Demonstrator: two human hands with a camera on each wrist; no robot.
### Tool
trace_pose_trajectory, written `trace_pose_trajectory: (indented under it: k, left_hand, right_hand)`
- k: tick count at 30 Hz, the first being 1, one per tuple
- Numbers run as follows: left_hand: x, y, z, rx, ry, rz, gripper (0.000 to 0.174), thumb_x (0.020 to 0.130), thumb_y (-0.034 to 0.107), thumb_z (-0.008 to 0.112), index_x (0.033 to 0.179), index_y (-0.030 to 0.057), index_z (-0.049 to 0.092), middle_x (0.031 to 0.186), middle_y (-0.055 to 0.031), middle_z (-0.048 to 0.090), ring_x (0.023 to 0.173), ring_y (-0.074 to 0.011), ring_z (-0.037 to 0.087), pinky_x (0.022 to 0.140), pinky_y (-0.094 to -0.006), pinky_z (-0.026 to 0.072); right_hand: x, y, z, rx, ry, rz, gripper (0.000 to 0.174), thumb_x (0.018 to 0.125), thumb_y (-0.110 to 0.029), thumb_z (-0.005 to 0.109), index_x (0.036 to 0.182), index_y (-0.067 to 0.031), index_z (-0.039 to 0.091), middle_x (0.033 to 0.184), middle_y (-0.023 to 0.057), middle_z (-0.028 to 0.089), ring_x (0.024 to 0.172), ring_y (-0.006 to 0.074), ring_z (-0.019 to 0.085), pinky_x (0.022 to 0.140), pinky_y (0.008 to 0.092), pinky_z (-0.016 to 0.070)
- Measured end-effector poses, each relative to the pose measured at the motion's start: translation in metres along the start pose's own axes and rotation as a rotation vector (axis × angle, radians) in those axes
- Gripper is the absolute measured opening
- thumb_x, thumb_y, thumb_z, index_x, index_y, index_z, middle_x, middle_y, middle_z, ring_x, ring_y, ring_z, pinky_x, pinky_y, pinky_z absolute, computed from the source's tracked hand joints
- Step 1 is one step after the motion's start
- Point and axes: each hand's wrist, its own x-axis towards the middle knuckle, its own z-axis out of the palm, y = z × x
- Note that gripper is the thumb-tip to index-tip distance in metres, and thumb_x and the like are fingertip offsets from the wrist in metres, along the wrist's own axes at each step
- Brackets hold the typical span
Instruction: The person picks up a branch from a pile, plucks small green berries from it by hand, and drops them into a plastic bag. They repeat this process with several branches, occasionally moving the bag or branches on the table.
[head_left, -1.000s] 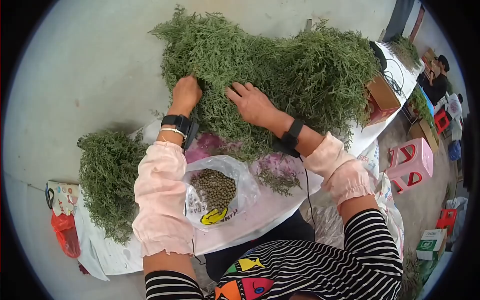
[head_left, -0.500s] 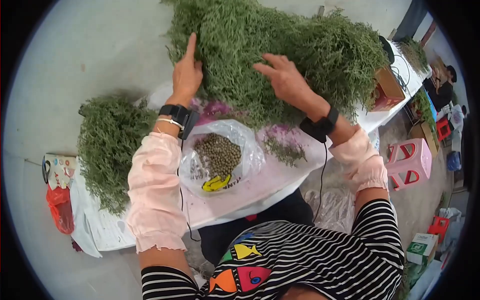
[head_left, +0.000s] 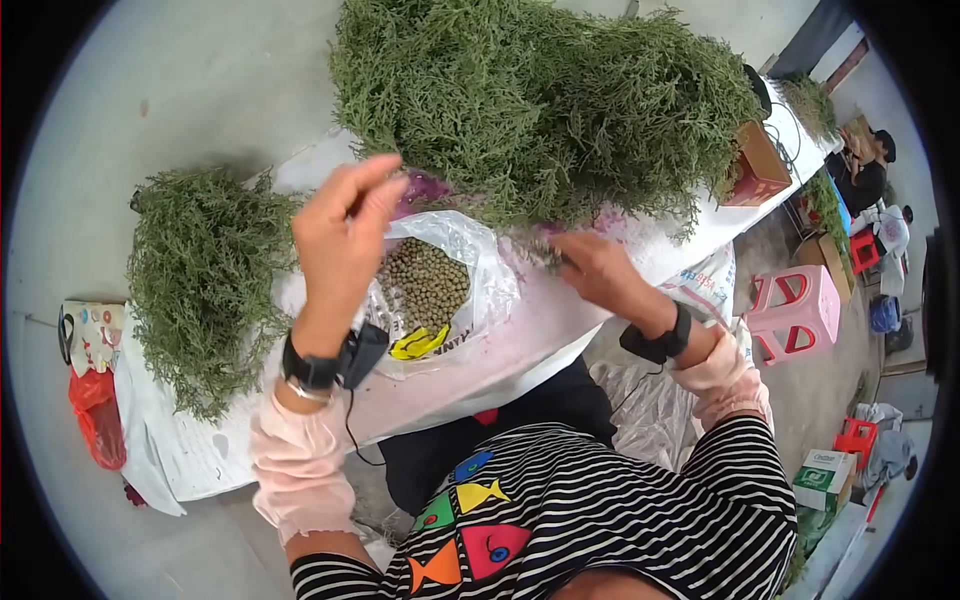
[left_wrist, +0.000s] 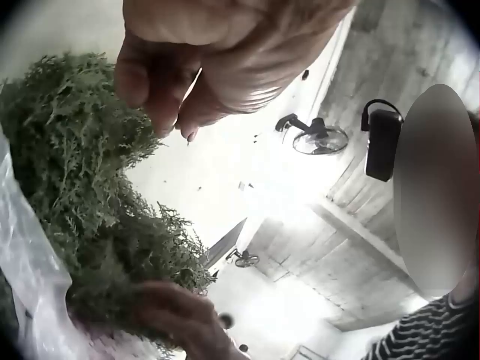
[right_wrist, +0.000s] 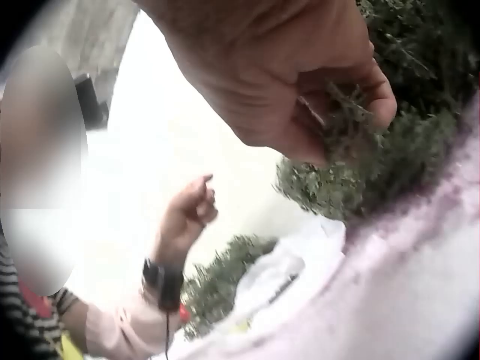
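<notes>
My left hand [head_left: 340, 235] is raised above the table, left of a clear plastic bag [head_left: 492, 262] of small round greenish-brown balls [head_left: 430, 285]. Its fingers curl loosely, and in the left wrist view no object shows between the fingertips. On the bag's other side, my right hand [head_left: 605, 272] pinches a small green sprig [right_wrist: 351, 124] between thumb and fingers, low over the pink-stained tabletop. A large heap of feathery green branches [head_left: 560, 110] lies just beyond both hands. The bag has a yellow printed mark on its near side.
A smaller bunch of branches [head_left: 205, 270] lies at the table's left. An open cardboard box [head_left: 760, 165] stands right of the heap. Past the table's right side are a pink stool [head_left: 795, 310] and a seated person [head_left: 865, 175]. A red bag [head_left: 97, 415] hangs at the left.
Both hands have come back from the large heap toward me. The left hand has lifted and curled its fingers; the right has moved down and taken the sprig from the tabletop.
</notes>
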Motion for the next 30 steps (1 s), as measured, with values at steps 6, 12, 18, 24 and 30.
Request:
trace_pose_trajectory:
  k: [6, 12, 18, 24, 30]
  left_hand:
    - [-0.041, -0.038, 0.012, -0.346, -0.157, -0.315, 0.019, 0.081, 0.008, 0.065, 0.099, 0.0038, 0.066, 0.073, -0.0022, 0.061, 0.053, -0.0035, 0.049, 0.045, -0.0166, 0.0376]
    - [-0.045, -0.047, 0.029, -0.742, -0.235, -0.516, 0.027, 0.084, 0.010, 0.061, 0.109, -0.0006, 0.060, 0.075, -0.0057, 0.061, 0.049, -0.0060, 0.048, 0.044, -0.0187, 0.0381]
    - [-0.042, -0.055, 0.022, -0.826, -0.286, -0.586, 0.032, 0.085, 0.010, 0.060, 0.114, -0.0013, 0.056, 0.072, -0.0053, 0.060, 0.049, -0.0065, 0.048, 0.043, -0.0195, 0.0380]
    - [-0.046, -0.064, 0.029, -0.889, -0.368, -0.708, 0.024, 0.085, 0.011, 0.060, 0.106, -0.0016, 0.059, 0.070, -0.0052, 0.059, 0.047, -0.0069, 0.046, 0.042, -0.0201, 0.0369]
    - [-0.048, -0.079, 0.032, -0.881, -0.338, -0.749, 0.016, 0.086, 0.010, 0.059, 0.097, -0.0012, 0.061, 0.067, -0.0042, 0.057, 0.046, -0.0080, 0.045, 0.041, -0.0208, 0.0349]
  right_hand:
    - [0.051, -0.023, -0.038, 0.866, 0.203, 0.286, 0.030, 0.081, -0.004, 0.061, 0.111, -0.0009, 0.055, 0.092, 0.0055, 0.063, 0.085, 0.0180, 0.062, 0.068, 0.0286, 0.0487]
    - [0.076, -0.049, -0.018, 1.504, 0.070, 0.430, 0.027, 0.083, -0.002, 0.058, 0.110, -0.0022, 0.056, 0.095, 0.0056, 0.061, 0.087, 0.0143, 0.060, 0.072, 0.0280, 0.0478]
    - [0.091, -0.054, 0.006, 1.667, 0.066, 0.361, 0.030, 0.085, -0.006, 0.058, 0.114, -0.0032, 0.053, 0.100, 0.0074, 0.060, 0.093, 0.0160, 0.058, 0.078, 0.0314, 0.0472]
    - [0.111, -0.059, 0.029, 1.848, 0.098, 0.255, 0.029, 0.085, -0.007, 0.058, 0.113, -0.0047, 0.051, 0.104, 0.0087, 0.058, 0.098, 0.0187, 0.055, 0.085, 0.0338, 0.0457]
    - [0.113, -0.056, 0.050, 1.628, 0.152, 0.159, 0.022, 0.085, -0.002, 0.056, 0.106, -0.0045, 0.052, 0.101, 0.0083, 0.059, 0.097, 0.0189, 0.056, 0.087, 0.0342, 0.0451]
